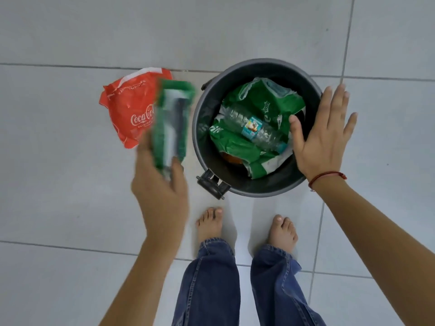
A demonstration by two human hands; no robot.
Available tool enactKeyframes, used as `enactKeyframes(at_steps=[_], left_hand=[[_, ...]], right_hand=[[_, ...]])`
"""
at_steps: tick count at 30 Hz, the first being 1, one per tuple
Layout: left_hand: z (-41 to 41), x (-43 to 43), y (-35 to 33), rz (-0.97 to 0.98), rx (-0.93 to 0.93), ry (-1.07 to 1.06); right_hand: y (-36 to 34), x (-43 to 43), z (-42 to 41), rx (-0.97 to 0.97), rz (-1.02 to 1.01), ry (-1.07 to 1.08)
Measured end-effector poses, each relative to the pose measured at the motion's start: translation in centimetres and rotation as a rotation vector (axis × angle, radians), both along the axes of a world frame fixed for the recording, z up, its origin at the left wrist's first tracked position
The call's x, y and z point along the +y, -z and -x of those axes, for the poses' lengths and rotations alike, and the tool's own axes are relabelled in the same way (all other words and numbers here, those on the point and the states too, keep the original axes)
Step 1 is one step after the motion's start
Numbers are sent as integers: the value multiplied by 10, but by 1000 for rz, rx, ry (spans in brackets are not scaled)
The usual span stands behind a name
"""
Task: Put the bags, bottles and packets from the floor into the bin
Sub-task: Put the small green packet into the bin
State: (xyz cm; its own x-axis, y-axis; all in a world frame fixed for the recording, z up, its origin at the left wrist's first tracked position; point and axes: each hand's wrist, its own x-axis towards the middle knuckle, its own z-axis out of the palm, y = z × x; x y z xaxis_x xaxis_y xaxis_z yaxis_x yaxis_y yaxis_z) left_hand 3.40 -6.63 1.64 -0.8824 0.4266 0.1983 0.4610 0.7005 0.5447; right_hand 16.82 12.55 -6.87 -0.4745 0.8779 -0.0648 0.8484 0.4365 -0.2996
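A round black bin (200, 128) stands on the tiled floor in front of my bare feet. Inside it lie green bags (266, 102) with a clear plastic bottle (256, 129) on top. My left hand (160, 189) is shut on a green and white packet (170, 123), blurred, held just left of the bin's rim. A red Coca-Cola bag (130, 107) lies crumpled on the floor to the left, partly behind the packet. My right hand (322, 135) hovers over the bin's right rim, fingers spread, holding nothing.
My feet (210, 223) and blue jeans (211, 285) are directly below the bin. A black hinge or clip (213, 185) sticks out from the bin's near rim. Pale grey floor tiles (70, 208) surround everything.
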Motion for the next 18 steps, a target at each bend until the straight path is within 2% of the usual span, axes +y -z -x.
enactKeyframes(at_steps=[1,3,5,7,10,11,13,15,16,18], left_hand=[[-10,5,-5,29,-19,133],[-25,22,1,101,-241,358],[-37,42,20,239,-241,480],[-46,68,41,436,-310,565],[-54,86,79,816,-604,599],[-54,90,86,873,-689,592],[-49,96,87,863,-787,597],[-45,96,74,791,-732,634],[-39,92,67,687,-664,634],[-3,83,49,313,-470,535]], right_hand=[[-1,0,0,0,7,-1],[-2,0,0,3,17,-4],[-1,0,0,9,19,-3],[0,0,0,29,19,1],[3,0,-2,42,1,-2],[4,1,-2,42,-4,-7],[4,1,-1,45,-13,-11],[5,1,-2,48,-9,-12],[4,1,-3,47,-7,-10],[5,1,-3,49,-7,-12]])
